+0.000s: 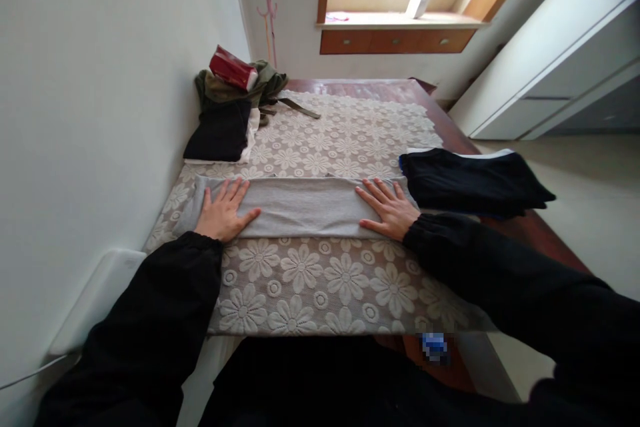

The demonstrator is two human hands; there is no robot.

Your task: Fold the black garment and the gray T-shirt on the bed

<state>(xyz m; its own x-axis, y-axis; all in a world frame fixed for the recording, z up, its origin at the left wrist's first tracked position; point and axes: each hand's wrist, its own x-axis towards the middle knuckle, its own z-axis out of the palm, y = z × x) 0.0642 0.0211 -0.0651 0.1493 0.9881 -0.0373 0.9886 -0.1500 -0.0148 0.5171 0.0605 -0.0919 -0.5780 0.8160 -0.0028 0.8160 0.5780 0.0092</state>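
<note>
A light grey cloth garment (pixel 305 207), folded into a long flat strip, lies across the table in front of me. On its left end rests my left hand (pixel 223 212), palm down with the fingers spread. My right hand (pixel 387 209) presses flat near the strip's right end, its fingers apart too. Neither hand grips anything. What kind of garment it is, the folds do not show. Just past my right hand sits a stack of folded dark clothes (pixel 473 180), close to the strip's right end.
A floral lace tablecloth (pixel 345 280) covers much of the reddish wooden table (pixel 360 85). Folded black cloth (pixel 220 133) lies at the back left, by an olive backpack (pixel 273 83) with a red packet (pixel 233 68) on top. A white wall (pixel 100 80) borders the left side.
</note>
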